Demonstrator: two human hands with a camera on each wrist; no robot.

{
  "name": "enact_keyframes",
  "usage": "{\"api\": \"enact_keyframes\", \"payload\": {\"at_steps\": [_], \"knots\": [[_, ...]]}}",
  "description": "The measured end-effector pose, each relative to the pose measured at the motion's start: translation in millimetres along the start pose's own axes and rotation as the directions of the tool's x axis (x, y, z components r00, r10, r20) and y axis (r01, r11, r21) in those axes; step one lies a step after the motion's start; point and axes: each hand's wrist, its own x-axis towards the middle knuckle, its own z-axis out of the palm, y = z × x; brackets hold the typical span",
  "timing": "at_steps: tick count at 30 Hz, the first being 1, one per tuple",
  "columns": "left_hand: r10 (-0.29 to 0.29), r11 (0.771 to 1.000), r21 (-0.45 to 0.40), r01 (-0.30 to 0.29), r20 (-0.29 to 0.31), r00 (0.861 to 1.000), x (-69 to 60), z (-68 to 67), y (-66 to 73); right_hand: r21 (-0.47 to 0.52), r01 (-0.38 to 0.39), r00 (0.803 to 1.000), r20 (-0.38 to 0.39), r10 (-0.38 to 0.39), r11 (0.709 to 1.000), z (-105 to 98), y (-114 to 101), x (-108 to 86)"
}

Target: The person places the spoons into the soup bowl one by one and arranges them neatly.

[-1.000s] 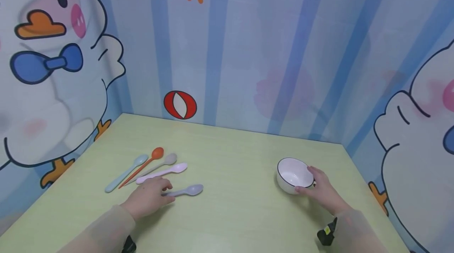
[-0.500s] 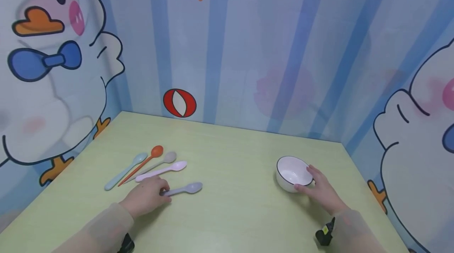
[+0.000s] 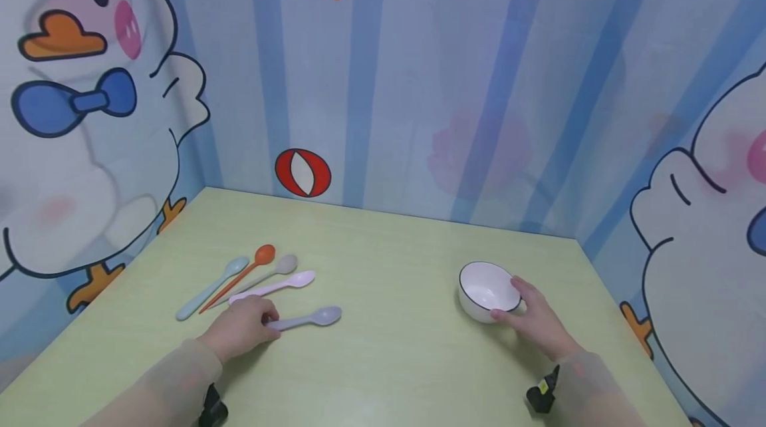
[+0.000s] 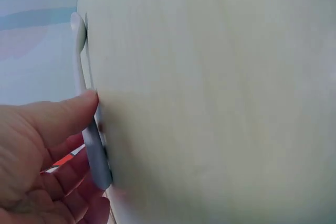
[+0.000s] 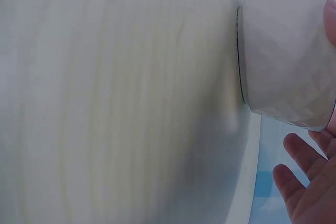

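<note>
While the left hand point(image 3: 239, 328) has edged back along the handle of the lavender spoon point(image 3: 326, 316), which keeps its place at that hand's right, the right hand point(image 3: 541, 324) and the white bowl point(image 3: 473, 307) have shifted slightly inward together. The left thumb and fingers pinch the handle; the right thumb and forefinger hold the bowl by its rim. A blue spoon point(image 3: 236, 265), orange spoon point(image 3: 264, 255), grey spoon point(image 3: 287, 264) and pink spoon point(image 3: 303, 279) lie fanned just beyond the left hand. The change suggests that the bowl's position is being adjusted.
</note>
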Motion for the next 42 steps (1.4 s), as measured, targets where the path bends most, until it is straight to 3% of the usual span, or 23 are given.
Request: {"api": "enact_keyframes", "payload": {"at_steps": [14, 27, 36, 42], "knots": [[-0.084, 0.995, -0.053, 0.087, 0.048, 0.995, -2.8, -4.3, 2.3, 0.034, 0.009, 1.0, 0.02, -0.01, 0.999, 13.2, -12.9, 3.5], [-0.073, 0.996, -0.043, 0.076, 0.064, 0.995, -2.5, -2.9, -1.4, 0.008, 0.053, 0.997, 0.049, -0.053, 0.999, 28.0, -27.7, 4.3], [-0.089, 0.996, 0.021, 0.087, 0.11, 0.99, -6.1, -7.6, -3.3, 0.03, 0.074, 0.996, 0.056, -0.075, 0.997, 38.2, -32.1, 6.3], [-0.101, 0.995, 0.006, 0.101, 0.121, 0.988, -7.1, -12.7, -1.1, 0.041, 0.081, 0.994, 0.075, -0.084, 0.996, 44.6, -39.5, 7.3]]}}
